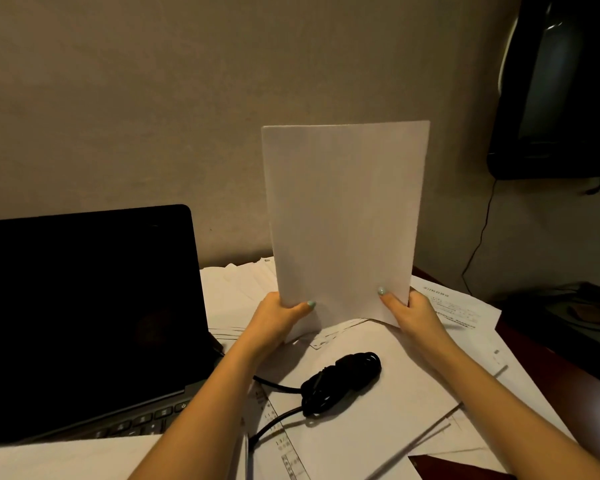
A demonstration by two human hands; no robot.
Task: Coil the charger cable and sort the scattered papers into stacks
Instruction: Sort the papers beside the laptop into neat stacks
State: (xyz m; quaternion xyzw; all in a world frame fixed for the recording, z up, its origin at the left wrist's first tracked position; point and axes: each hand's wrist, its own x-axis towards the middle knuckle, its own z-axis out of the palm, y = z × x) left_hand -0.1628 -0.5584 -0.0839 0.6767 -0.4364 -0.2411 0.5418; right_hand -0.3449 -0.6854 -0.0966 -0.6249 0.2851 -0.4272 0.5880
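Note:
A stack of white papers point(343, 216) stands upright on its lower edge above the desk, blank side toward me. My left hand point(278, 317) grips its lower left side and my right hand point(409, 310) grips its lower right side, thumbs on the front. A black charger cable point(340, 379) lies coiled in a bundle on loose sheets just in front of my hands, with two strands running off to the left. More scattered papers point(378, 410) cover the desk around it.
An open black laptop point(84, 306) with a dark screen stands at the left. A dark monitor point(561, 84) hangs on the wall at upper right with a thin wire below it. The dark red desk edge point(465, 467) shows at lower right.

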